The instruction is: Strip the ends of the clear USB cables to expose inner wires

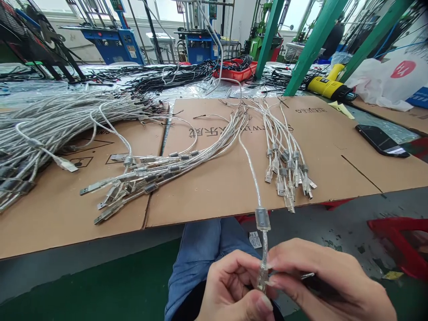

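the clear plug [262,281] is at the near side, over the lap. the left hand [234,285] is closed on it, fingers curled and thumb bent over the near end. the right hand [331,276] comes in from the right, back of the hand up, its thumb and pointing finger close together by the plug's right side. a thin shiny bit [307,276] shows between its fingers; i cannot tell what it is, or what that hand grips. a see-through, silvery cord [250,167] runs from the plug through a fat grey lump [262,219] to flat brown cardboard [200,196]. on its left lies a bunch of cords [214,151], on its right a smaller bunch [284,133]. a big, tangled heap [60,120] sits far left. a smooth black phone [381,141] lies at the right.
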Action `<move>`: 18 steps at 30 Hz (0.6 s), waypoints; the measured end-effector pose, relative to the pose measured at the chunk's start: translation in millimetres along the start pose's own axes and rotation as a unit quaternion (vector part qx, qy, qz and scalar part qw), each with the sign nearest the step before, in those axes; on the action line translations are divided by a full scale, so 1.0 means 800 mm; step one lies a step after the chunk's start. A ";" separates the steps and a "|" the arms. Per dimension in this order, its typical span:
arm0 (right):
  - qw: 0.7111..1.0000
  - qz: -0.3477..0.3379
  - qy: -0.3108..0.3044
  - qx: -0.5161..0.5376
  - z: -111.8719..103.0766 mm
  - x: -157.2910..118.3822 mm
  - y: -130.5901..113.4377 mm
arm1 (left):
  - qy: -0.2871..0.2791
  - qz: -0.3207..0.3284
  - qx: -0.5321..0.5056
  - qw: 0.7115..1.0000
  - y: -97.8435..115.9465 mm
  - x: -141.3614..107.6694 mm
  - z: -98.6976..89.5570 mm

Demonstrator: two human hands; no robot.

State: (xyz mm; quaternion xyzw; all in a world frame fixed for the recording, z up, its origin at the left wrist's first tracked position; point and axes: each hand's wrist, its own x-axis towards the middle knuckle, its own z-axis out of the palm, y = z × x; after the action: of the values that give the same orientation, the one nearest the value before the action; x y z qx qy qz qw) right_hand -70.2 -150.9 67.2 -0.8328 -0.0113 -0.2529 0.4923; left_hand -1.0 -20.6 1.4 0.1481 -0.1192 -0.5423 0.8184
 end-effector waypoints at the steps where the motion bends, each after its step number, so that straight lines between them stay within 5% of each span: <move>1: 1.000 -0.012 0.009 0.003 0.003 0.000 0.001 | 0.002 0.004 0.002 1.000 0.000 0.000 0.000; 10: 0.997 0.054 0.029 0.042 0.004 0.005 0.004 | 0.021 -0.018 0.073 0.997 0.006 0.000 0.002; 15: 0.976 0.185 -0.011 0.116 -0.009 0.004 0.004 | 0.037 -0.040 0.122 0.991 0.007 -0.004 0.002; 18: 0.969 0.239 -0.045 0.052 -0.023 -0.005 0.001 | 0.065 -0.043 0.147 0.986 0.008 -0.005 0.002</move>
State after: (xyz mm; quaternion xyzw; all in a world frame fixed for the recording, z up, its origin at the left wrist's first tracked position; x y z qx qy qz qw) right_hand -81.1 -165.3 71.8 -0.7953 0.1527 -0.0898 0.5798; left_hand 2.1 -14.6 5.2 0.3071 -0.1374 -0.5430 0.7694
